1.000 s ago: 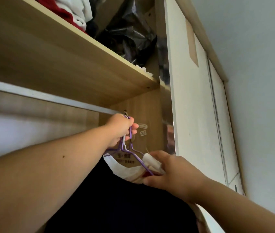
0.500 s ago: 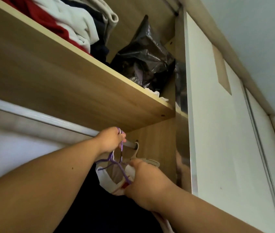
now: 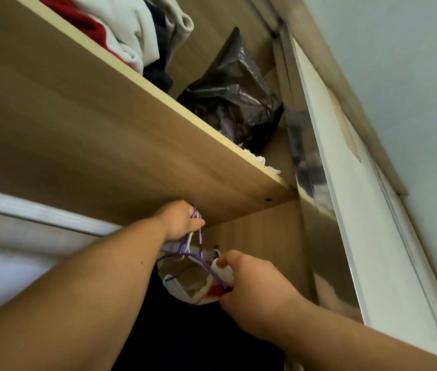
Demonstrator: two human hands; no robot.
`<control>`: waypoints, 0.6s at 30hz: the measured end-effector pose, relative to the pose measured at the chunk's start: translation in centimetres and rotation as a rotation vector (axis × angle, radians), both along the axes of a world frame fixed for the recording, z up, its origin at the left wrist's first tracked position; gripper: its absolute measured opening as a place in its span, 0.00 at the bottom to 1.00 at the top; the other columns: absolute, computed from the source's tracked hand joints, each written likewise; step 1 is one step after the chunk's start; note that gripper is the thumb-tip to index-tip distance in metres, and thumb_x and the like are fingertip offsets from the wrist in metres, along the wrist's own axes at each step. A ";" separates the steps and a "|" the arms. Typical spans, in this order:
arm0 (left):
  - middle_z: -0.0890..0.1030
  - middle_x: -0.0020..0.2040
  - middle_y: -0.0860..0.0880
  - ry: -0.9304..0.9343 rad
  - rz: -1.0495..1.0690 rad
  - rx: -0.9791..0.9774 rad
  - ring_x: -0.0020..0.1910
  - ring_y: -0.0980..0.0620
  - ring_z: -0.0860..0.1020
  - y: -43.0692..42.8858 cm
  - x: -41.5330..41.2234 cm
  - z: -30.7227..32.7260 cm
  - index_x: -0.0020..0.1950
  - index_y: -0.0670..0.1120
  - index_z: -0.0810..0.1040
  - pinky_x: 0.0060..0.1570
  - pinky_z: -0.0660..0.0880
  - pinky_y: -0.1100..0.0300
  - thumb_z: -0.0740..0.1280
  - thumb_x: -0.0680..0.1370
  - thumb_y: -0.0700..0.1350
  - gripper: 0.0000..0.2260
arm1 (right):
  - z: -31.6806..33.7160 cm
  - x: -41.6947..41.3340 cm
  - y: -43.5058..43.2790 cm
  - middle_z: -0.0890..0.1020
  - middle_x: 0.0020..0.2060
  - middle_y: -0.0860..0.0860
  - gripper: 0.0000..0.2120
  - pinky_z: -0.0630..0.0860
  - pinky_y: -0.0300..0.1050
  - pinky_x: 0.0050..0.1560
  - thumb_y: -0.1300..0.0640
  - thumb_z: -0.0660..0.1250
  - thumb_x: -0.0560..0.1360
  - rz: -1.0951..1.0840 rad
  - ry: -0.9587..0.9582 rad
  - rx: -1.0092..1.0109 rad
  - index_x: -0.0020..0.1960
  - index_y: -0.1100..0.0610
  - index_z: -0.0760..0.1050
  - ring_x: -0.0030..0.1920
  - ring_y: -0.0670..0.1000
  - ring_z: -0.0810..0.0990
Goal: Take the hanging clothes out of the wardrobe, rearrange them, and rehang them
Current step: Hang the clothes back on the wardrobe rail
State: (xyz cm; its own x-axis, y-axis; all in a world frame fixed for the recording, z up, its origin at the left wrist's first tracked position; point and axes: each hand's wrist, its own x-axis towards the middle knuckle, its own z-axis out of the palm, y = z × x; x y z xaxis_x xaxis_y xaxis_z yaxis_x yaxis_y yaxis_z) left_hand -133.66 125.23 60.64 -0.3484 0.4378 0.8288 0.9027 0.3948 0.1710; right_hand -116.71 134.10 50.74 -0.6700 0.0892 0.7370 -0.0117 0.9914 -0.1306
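My left hand [image 3: 182, 222] is clamped round the hooks of the purple hangers [image 3: 212, 271], just under the wooden shelf [image 3: 131, 135] at the right end of the rail [image 3: 38, 213]. My right hand [image 3: 254, 287] pinches the white garment [image 3: 182, 291] on them, with a dark garment [image 3: 185, 336] hanging below

Both arms raised; left hand [image 3: 182, 220] grips hangers [image 3: 185, 253], right hand [image 3: 254, 290] pinches them.

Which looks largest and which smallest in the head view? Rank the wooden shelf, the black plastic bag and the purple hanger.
1. wooden shelf
2. black plastic bag
3. purple hanger, partly hidden
The shelf is nearest the camera, so true sizes stay unsure.
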 end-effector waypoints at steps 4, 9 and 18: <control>0.76 0.37 0.47 -0.002 0.032 -0.046 0.45 0.45 0.78 0.5 -2.6 0.8 0.36 0.46 0.76 0.49 0.73 0.53 0.66 0.77 0.52 0.13 | 0.3 -2.2 0.1 0.71 0.35 0.40 0.13 0.69 0.33 0.43 0.57 0.66 0.72 -0.008 0.058 0.007 0.52 0.42 0.72 0.38 0.41 0.71; 0.74 0.36 0.47 0.025 0.187 -0.170 0.43 0.45 0.76 1.2 -4.2 1.4 0.35 0.46 0.73 0.43 0.70 0.57 0.67 0.76 0.57 0.17 | -0.2 -4.7 0.1 0.73 0.37 0.41 0.14 0.75 0.41 0.51 0.57 0.65 0.73 -0.050 -0.026 -0.025 0.54 0.40 0.72 0.49 0.46 0.78; 0.75 0.40 0.49 0.061 0.388 -0.236 0.43 0.48 0.75 1.5 -4.9 0.8 0.39 0.48 0.73 0.42 0.73 0.56 0.64 0.67 0.73 0.27 | -4.1 -5.9 2.2 0.80 0.52 0.46 0.17 0.72 0.37 0.57 0.52 0.67 0.70 -0.199 -0.091 -0.029 0.59 0.45 0.73 0.57 0.47 0.77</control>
State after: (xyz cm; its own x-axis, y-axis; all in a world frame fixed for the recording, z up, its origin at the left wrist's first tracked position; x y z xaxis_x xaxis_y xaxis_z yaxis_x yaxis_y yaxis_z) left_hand -138.54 126.77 61.46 -0.4776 0.4634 0.7464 0.6859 0.7276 -0.0129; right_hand -122.66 136.26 46.66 -0.7009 0.2466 0.6693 0.1967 0.9688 -0.1510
